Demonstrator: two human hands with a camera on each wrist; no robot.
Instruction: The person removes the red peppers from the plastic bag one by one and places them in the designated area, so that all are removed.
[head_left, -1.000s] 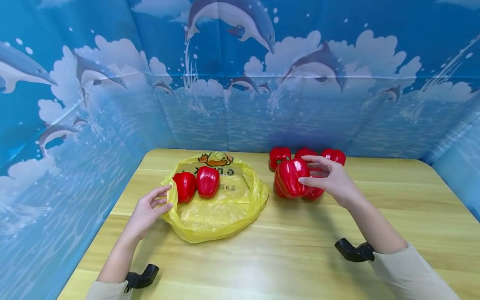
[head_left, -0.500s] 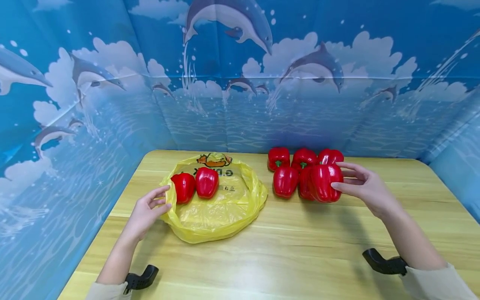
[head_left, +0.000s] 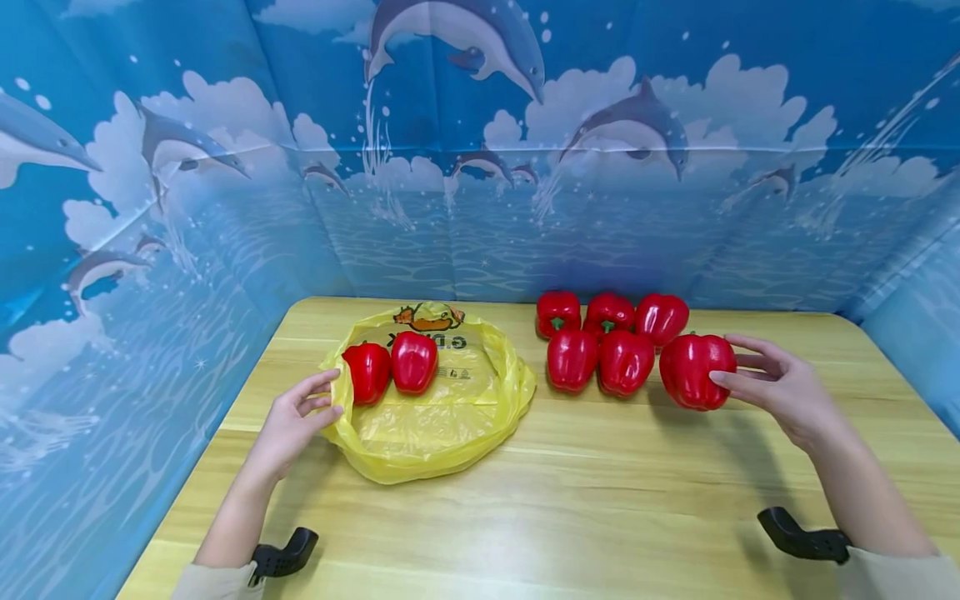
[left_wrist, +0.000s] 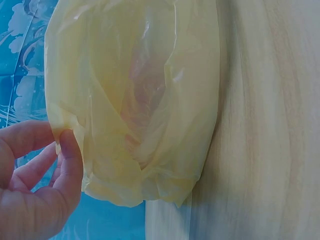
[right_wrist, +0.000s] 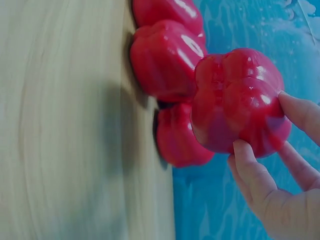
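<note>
My right hand [head_left: 780, 392] grips a red bell pepper [head_left: 697, 372] by its right side, slightly above the table; in the right wrist view the thumb and fingers hold that pepper [right_wrist: 240, 102]. Left of it, several more red bell peppers [head_left: 626, 362] sit grouped in two rows at the table's back. At the left, a yellow plastic bag [head_left: 435, 454] lies with its mouth spread wide, two red bell peppers [head_left: 414, 362] inside. My left hand [head_left: 296, 421] pinches the bag's left rim, seen close in the left wrist view, where the bag [left_wrist: 190, 115] hides most of its contents.
A wooden table [head_left: 570, 500] carries everything. Behind it and at both sides hangs a blue cloth [head_left: 495, 242] printed with dolphins, close to the back row of peppers. Each wrist wears a black camera mount [head_left: 802, 537].
My right hand has carried its bell pepper rightward, from in front of the group to the group's right side. My left hand keeps its hold on the bag's rim.
</note>
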